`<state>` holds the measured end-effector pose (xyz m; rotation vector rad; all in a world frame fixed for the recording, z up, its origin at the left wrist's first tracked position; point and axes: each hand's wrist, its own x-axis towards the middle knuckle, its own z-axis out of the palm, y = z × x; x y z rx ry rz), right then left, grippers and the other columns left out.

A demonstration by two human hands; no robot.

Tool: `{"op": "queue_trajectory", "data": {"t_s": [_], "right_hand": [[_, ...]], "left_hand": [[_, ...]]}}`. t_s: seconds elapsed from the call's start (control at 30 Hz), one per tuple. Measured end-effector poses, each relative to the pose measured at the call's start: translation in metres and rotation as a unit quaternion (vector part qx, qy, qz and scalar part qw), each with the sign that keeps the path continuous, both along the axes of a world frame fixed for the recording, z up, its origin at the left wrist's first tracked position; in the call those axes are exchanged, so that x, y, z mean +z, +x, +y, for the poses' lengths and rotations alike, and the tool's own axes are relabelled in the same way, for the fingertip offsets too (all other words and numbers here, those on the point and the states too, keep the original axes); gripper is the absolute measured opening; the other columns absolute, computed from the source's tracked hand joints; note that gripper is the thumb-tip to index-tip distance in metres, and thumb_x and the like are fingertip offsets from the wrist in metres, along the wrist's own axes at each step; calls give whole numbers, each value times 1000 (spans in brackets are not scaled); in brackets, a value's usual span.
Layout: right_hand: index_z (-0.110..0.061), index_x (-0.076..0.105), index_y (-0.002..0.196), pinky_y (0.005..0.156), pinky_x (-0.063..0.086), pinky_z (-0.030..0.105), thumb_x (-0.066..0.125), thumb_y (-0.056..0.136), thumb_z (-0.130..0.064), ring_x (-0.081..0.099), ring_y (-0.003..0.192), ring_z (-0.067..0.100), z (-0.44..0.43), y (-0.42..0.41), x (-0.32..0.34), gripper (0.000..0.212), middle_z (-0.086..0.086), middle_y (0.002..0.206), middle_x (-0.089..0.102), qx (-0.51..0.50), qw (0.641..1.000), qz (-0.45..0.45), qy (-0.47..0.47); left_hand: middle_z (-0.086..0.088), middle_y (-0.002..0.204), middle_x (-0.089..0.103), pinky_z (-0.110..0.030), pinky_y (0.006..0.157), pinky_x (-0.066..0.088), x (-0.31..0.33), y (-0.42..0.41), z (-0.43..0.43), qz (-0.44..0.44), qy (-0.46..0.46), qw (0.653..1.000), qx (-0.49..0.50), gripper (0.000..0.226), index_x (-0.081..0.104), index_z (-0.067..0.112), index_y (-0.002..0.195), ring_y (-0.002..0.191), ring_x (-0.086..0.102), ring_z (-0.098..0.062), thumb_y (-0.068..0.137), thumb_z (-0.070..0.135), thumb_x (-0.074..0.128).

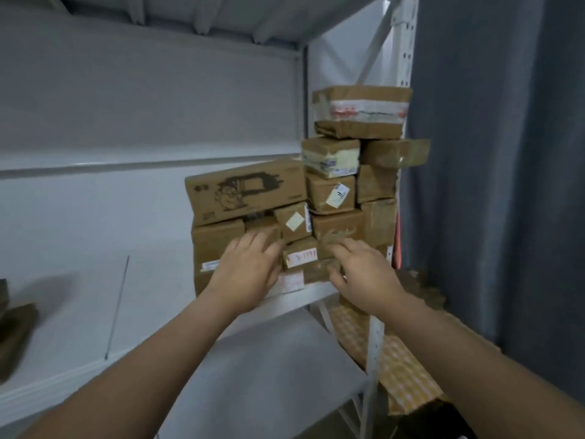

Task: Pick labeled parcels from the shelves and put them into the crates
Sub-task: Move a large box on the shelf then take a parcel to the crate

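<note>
A stack of brown cardboard parcels fills the right end of a white shelf [95,280]. A small parcel with a white label bearing red marks [300,256] sits low in the stack. My left hand [250,274] rests against the parcels just left of it, fingers spread and reaching its left edge. My right hand [361,274] is at its right side, fingers bent toward the boxes; whether it grips one is unclear. A long box with a black drawing [247,191] lies above. No crate is in view.
More parcels rise higher at the right, topped by a taped one [361,109]. A white upright post [402,90] stands beside a dark blue curtain [506,153]. Patterned orange packages [395,369] lie on the shelf below. A brown object [15,331] sits far left.
</note>
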<state>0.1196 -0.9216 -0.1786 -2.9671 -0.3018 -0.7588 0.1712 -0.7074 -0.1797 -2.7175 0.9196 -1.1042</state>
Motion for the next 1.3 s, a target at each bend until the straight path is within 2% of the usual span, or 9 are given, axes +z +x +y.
{"op": "queue_trajectory", "data": {"t_s": [0.27, 0.47, 0.6, 0.87, 1.0, 1.07, 1.17, 1.23, 1.3], "right_hand": [[-23, 36, 144, 112, 25, 34, 48, 96, -32, 23, 140, 19, 78, 77, 40, 51, 2, 154, 27, 35, 994, -67, 77], [-23, 33, 145, 116, 20, 41, 54, 93, -31, 13, 143, 24, 96, 123, 61, 57, 6, 156, 19, 2, 988, -111, 110], [-25, 28, 147, 117, 14, 44, 56, 92, -33, 6, 146, 28, 89, 136, 65, 62, 7, 159, 9, -29, 984, -117, 127], [-24, 13, 151, 116, 19, 44, 61, 90, -35, 8, 147, 30, 69, 149, 72, 78, 13, 160, 3, -15, 955, -44, 292], [-25, 14, 150, 114, 29, 43, 65, 87, -35, 26, 139, 29, 62, 145, 77, 82, 8, 154, 12, 32, 946, -51, 319], [-24, 15, 149, 108, 33, 33, 66, 88, -32, 34, 127, 20, 60, 139, 81, 80, 3, 147, 15, 62, 923, -62, 374], [-25, 13, 150, 108, 31, 32, 62, 89, -41, 30, 129, 18, 60, 131, 81, 80, 0, 148, 13, 90, 896, -76, 429], [-20, 15, 151, 106, 28, 27, 56, 91, -46, 28, 135, 19, 63, 126, 80, 78, -1, 148, 14, 89, 887, -77, 446], [-15, 26, 148, 100, 28, 20, 53, 92, -45, 35, 125, 14, 69, 121, 76, 69, -3, 135, 23, 89, 880, -90, 457]], "left_hand": [[-20, 137, 47, -47, 95, 43, 50, 69, 84, -52, -85, 994, 53, 61, 47, 9, 136, 120, 47, -39, 82, 28, 68], [-9, 158, 16, -45, 115, 22, 77, 126, 94, 45, -104, 990, 82, 85, 11, 24, 152, 143, 16, -31, 87, 55, 56], [-3, 144, 38, -38, 105, 34, 71, 138, 94, 77, -161, 984, 24, 70, 31, 22, 145, 135, 28, -23, 86, 44, 62], [-6, 139, 43, -38, 106, 32, 58, 130, 96, 46, -235, 971, -14, 63, 42, 17, 140, 132, 29, -24, 85, 35, 67], [-9, 137, 43, -38, 107, 31, 63, 123, 97, 33, -248, 968, -25, 59, 46, 13, 137, 131, 30, -25, 85, 28, 68], [-11, 140, 38, -40, 109, 31, 67, 119, 99, 26, -264, 964, -29, 56, 48, 12, 135, 133, 30, -28, 85, 23, 69], [-11, 153, 13, -40, 114, 27, 69, 107, 101, 35, -354, 933, -47, 51, 50, 16, 131, 141, 21, -28, 84, 19, 70], [-8, 157, -3, -32, 112, 25, 68, 98, 100, 45, -444, 893, -56, 58, 44, 17, 133, 138, 19, -16, 83, 27, 70], [-7, 156, 10, -28, 107, 33, 69, 89, 98, 76, -532, 841, -68, 69, 31, 17, 141, 127, 30, -7, 85, 37, 65]]}}
